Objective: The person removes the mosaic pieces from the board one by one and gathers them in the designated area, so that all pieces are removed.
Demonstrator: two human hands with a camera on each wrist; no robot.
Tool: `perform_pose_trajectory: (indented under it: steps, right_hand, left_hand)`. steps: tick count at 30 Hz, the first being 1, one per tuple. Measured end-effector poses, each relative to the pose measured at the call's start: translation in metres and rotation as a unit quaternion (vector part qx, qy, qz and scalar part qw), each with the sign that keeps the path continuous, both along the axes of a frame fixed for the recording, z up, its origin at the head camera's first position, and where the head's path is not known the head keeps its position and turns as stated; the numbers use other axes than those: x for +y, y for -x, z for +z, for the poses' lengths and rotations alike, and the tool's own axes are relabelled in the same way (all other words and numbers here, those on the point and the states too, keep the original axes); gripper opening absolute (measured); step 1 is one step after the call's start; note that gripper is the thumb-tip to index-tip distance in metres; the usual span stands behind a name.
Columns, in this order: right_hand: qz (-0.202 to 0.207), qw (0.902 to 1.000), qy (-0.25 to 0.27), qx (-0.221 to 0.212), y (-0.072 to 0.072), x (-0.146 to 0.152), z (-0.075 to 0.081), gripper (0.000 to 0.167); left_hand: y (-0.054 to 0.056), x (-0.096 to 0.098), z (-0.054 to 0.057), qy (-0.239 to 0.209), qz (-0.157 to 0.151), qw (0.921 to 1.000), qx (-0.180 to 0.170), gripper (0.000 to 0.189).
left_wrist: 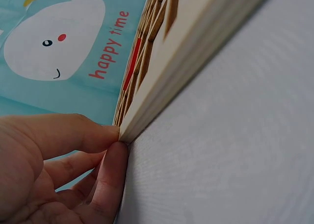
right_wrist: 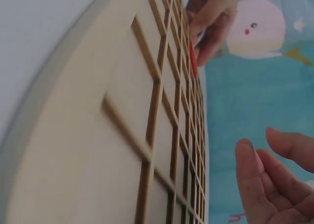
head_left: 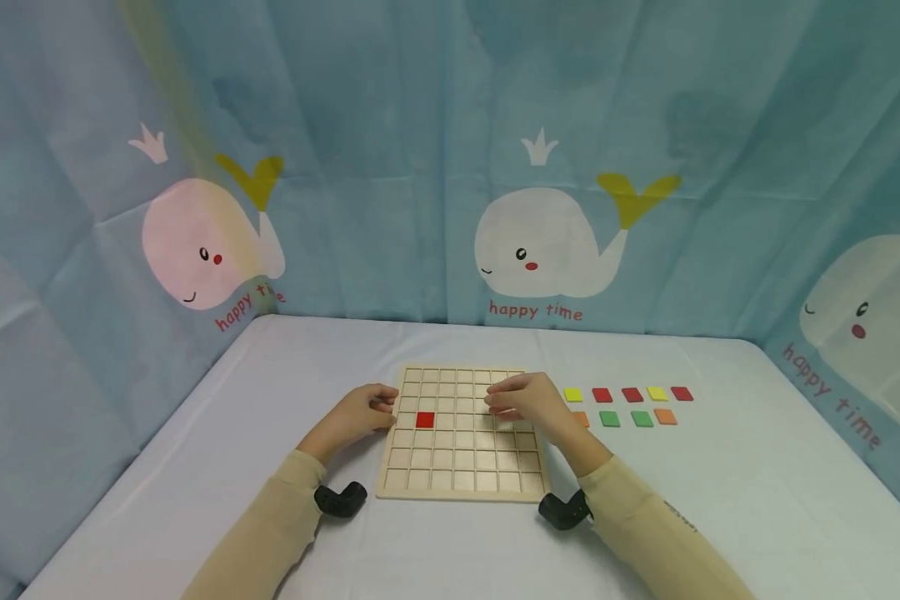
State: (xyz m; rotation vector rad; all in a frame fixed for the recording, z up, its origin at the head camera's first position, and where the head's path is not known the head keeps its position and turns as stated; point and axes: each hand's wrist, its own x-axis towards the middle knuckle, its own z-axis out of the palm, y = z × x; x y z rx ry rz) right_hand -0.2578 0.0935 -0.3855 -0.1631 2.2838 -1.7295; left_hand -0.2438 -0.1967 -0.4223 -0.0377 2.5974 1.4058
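Observation:
A square wooden grid board lies on the white table. One red tile sits in a cell in its second column from the left. At the board's left edge, my left hand holds the rim between thumb and finger; the left wrist view shows the fingertips right at the board's side. Over the upper right part of the board hovers my right hand. Its fingers are loosely bent, and in the right wrist view a gap shows between thumb and fingers, with nothing held.
Right of the board, several coloured tiles lie in two rows, among them a yellow tile, a green tile and an orange tile. The right forearm passes close to the nearest ones. A blue whale-print curtain hangs behind the table.

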Motion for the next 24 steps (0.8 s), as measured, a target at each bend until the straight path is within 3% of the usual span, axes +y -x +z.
perform_pose_trajectory:
  steps: [6, 17, 24]
  right_hand:
    - [0.003, 1.0, 0.001, -0.004, -0.001, -0.025, -0.003, 0.025]
    - [0.047, 0.9987, -0.006, -0.019, -0.004, -0.055, -0.013, 0.026]
    - [0.07, 0.9958, 0.032, -0.05, -0.001, -0.062, -0.023, 0.025]
  left_hand:
    - [0.0, 0.001, 0.0, 0.002, -0.002, 1.0, 0.0, 0.05]
    - [0.0, 0.001, 0.001, 0.005, -0.004, 1.0, 0.005, 0.05]
    - [0.001, 0.001, -0.001, 0.006, -0.004, 1.0, 0.006, 0.051]
